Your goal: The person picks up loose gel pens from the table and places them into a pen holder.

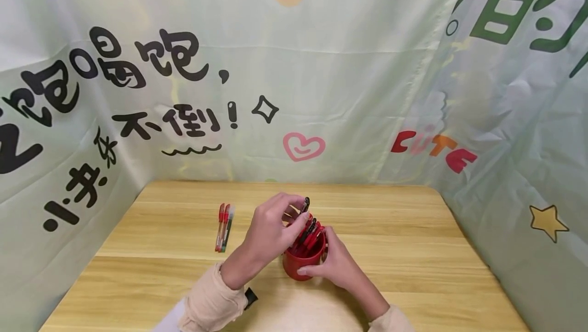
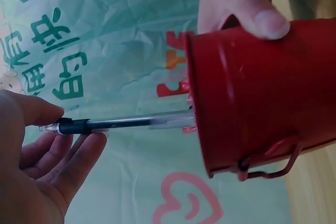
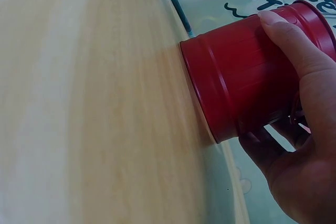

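A red metal bucket [image 1: 296, 268] with small side handles stands on the wooden table, holding several red and black pens [image 1: 313, 237]. My right hand [image 1: 339, 260] grips it from the right side, thumb across the near wall, as the bucket [image 3: 241, 72] shows in the right wrist view. Above the rim, my left hand [image 1: 271, 225] pinches a clear-barrelled pen [image 2: 123, 123] by its black end between thumb and fingers. The pen's other end is hidden inside the bucket.
To the left, three pens [image 1: 223, 229] lie side by side on the table [image 1: 390, 220], two with red caps. A small black object [image 1: 250, 298] shows beside the left sleeve. Printed cloth [image 1: 358, 92] hangs behind and along both sides of the table.
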Demonstrator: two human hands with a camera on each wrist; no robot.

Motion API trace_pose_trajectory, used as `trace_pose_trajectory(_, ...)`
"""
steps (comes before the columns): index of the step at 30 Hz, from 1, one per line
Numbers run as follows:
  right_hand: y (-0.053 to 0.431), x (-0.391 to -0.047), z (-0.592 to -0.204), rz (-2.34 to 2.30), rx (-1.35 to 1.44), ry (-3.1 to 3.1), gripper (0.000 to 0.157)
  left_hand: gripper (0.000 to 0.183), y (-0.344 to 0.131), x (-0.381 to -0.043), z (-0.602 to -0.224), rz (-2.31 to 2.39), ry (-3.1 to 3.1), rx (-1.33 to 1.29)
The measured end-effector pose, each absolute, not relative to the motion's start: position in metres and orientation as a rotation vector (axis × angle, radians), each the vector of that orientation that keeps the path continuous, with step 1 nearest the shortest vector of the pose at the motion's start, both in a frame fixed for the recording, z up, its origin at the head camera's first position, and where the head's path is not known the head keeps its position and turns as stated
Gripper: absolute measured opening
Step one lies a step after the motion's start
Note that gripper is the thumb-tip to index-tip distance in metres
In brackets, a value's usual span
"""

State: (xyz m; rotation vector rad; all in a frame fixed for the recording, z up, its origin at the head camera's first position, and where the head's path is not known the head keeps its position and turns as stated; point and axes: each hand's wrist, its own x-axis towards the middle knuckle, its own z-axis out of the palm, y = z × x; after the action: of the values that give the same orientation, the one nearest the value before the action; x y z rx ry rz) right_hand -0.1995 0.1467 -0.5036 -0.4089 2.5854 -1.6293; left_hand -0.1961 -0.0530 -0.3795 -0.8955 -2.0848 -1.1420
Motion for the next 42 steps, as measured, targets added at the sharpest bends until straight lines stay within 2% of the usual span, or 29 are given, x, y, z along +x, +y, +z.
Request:
trace_pose_trajectory(24, 0.148, -0.200, -0.501, -1.619, -0.467, 2.583, 0.090, 0.014, -0.033, -0.196, -0.420, -0.971, -2.431, -0.970)
trace_pose_trajectory(42, 0.147, -0.199, -0.505, -1.612, -0.413, 2.613, 0.090, 0.013, -0.030, -0.201, -0.431, -0.796, -2.598, -0.924)
